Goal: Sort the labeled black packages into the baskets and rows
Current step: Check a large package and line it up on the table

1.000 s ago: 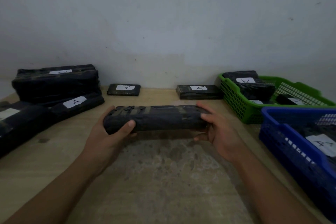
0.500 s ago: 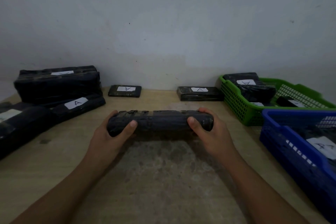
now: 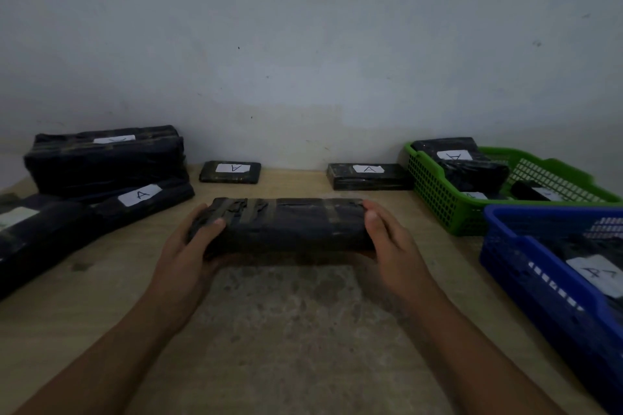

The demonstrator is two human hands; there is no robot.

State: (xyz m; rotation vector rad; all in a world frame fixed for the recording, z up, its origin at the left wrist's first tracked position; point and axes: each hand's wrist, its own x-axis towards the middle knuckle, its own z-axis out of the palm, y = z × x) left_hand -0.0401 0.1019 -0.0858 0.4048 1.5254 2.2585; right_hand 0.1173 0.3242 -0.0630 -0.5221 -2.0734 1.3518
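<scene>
A long black taped package (image 3: 286,224) is held crosswise above the middle of the wooden table (image 3: 101,283); no label shows on its upper face. My left hand (image 3: 188,253) grips its left end, thumb on top. My right hand (image 3: 391,242) grips its right end. At the back lie two small black packages (image 3: 230,172) (image 3: 369,176) with white "A" labels. A green basket (image 3: 435,192) at the right holds several labeled black packages. In front of it, a blue basket (image 3: 526,266) holds a labeled package too.
A pile of large black packages (image 3: 104,158) stands at the back left, and long labeled ones (image 3: 101,216) lie in front of it. A pale wall closes the table's far edge. A worn grey patch (image 3: 286,323) marks the table between my forearms.
Both hands turned the long package about its length, so a taped face now points up. My right hand shifted its grip round the right end. The package stayed in the same place.
</scene>
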